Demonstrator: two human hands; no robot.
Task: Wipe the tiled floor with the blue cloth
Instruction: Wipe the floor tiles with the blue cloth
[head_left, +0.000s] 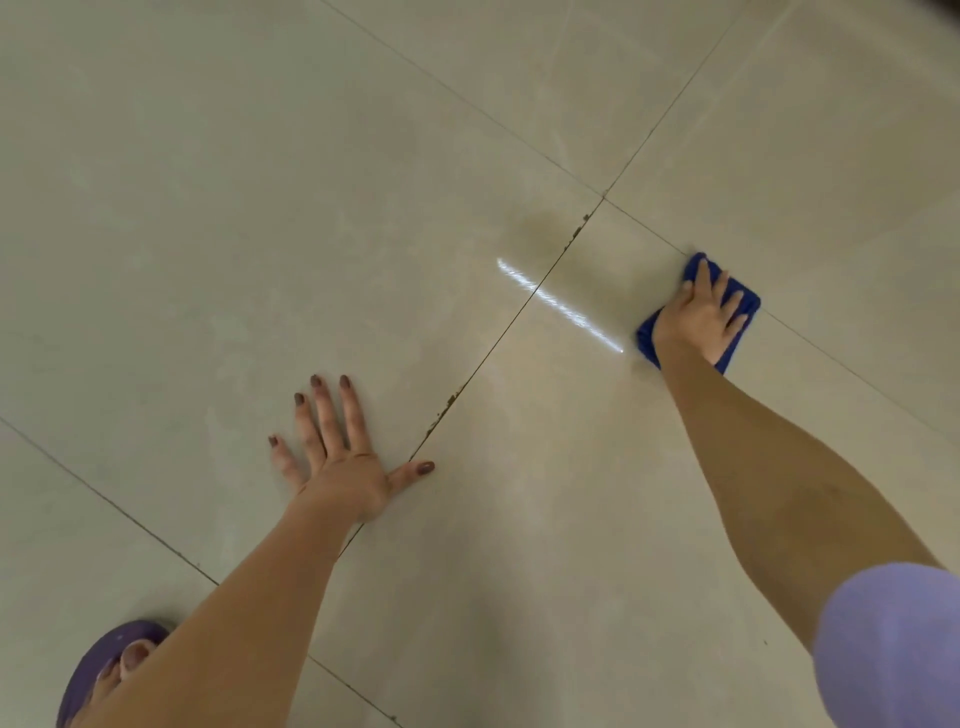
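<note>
The blue cloth (748, 304) lies folded flat on the beige tiled floor (260, 208) at the right, on a grout line. My right hand (701, 317) presses down on it with fingers spread, covering most of it. My left hand (343, 457) rests flat on the floor at lower centre, fingers apart, holding nothing, its thumb across a dark grout line.
Dark grout lines (498, 343) cross the floor diagonally, with brown dirt specks along one. A bright streak of reflected light (561, 306) lies left of the cloth. A foot in a purple slipper (109, 670) is at the bottom left; a lilac sleeve (893, 649) at bottom right.
</note>
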